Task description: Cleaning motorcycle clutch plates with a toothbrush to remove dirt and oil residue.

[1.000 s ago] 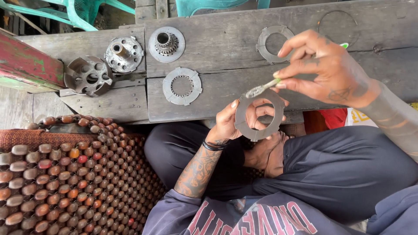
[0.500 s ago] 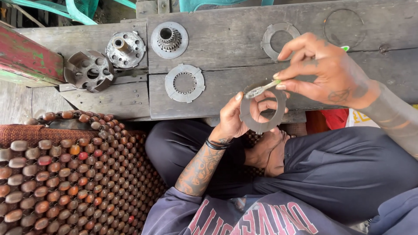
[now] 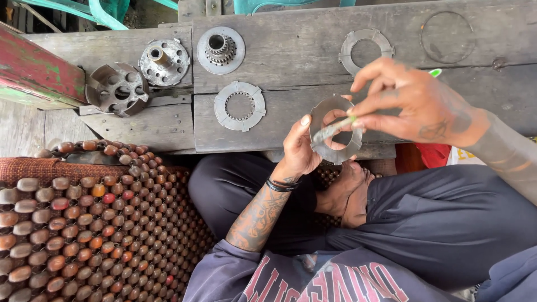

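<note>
Head cam: our left hand (image 3: 305,148) holds up a flat metal ring (image 3: 335,137) w/ fingers pinching its rim. Our right hand (image 3: 417,106) pinches a thin green-tipped tool (image 3: 335,127), lying across the ring's face, tip pointing left. Ring sits btw both hands, above the wood bench (image 3: 291,56).

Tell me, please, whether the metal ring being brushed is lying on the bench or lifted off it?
Lifted: the left hand holds the metal ring above the lap, clear of the wooden bench, while the right hand sets a brush against it.
</note>
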